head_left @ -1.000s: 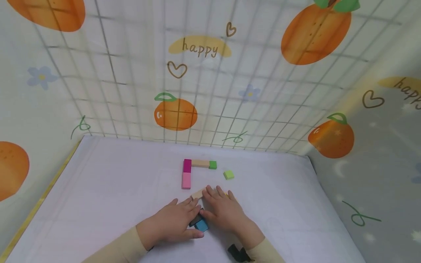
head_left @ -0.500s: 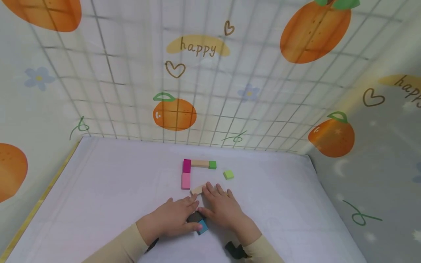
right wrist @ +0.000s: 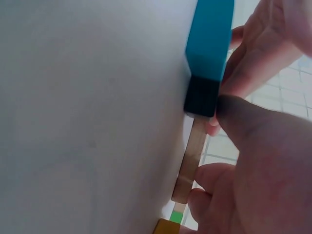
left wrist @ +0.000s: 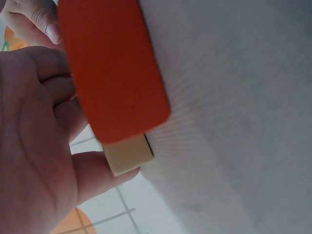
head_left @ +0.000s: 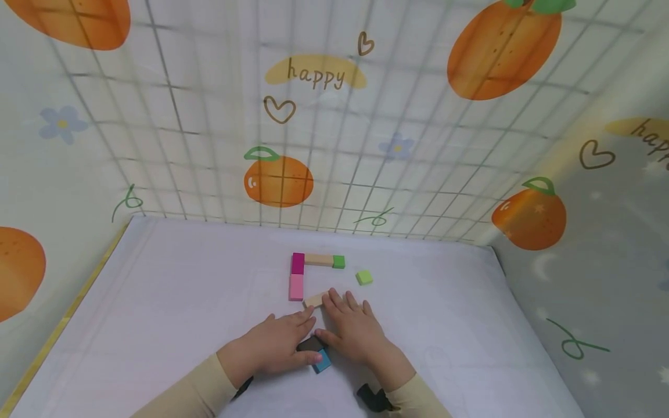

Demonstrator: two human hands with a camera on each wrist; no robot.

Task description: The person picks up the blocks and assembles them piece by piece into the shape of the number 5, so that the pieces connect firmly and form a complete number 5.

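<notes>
My left hand (head_left: pixel 282 343) lies low over the white table with its fingers extended. Its fingers are beside a plain wooden block (head_left: pixel 316 299) and an orange-red block (left wrist: pixel 114 73), which the head view hides. The left thumb reaches over a blue block (head_left: pixel 323 362). Next to that is a black block (head_left: pixel 310 343), close to the thumb of my right hand (head_left: pixel 355 335). The right fingers are stretched forward and touch the wooden block's right end. In the right wrist view a yellow block (right wrist: pixel 167 227) shows by the right fingertips.
Farther back, a magenta block (head_left: pixel 298 263), a pink block (head_left: pixel 296 287), a wooden block (head_left: pixel 318 260) and a green block (head_left: pixel 338 262) form a corner shape. A lime block (head_left: pixel 364 277) lies apart on the right. Patterned curtains surround the white table (head_left: pixel 157 290).
The wooden block has shifted slightly away from me, with the hands moving a little forward. The blue block has turned and now lies partly under the left thumb.
</notes>
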